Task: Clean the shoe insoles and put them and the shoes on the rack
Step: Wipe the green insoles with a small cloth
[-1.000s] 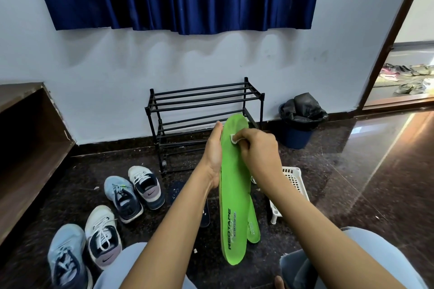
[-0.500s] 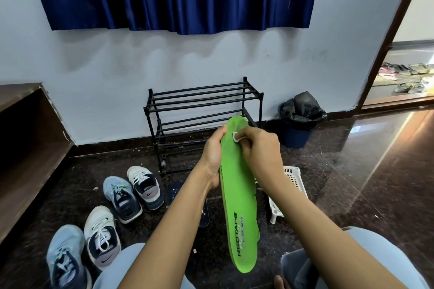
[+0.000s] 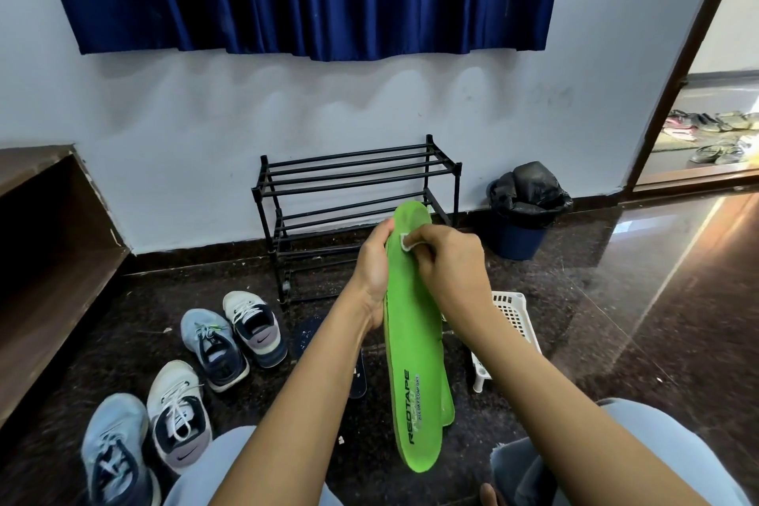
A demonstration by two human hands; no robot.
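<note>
Fingers (image 3: 427, 247) of the right hand (image 3: 447, 263) are pinching a small white wipe (image 3: 406, 241) and pressing it on the far end of the green insole (image 3: 415, 341), still in the same spot as before. The left hand (image 3: 371, 271) is gripping the insole's left edge, holding it upright. A second green insole (image 3: 448, 403) is peeking out behind it more now. The black rack (image 3: 353, 185) is standing far behind.
</note>
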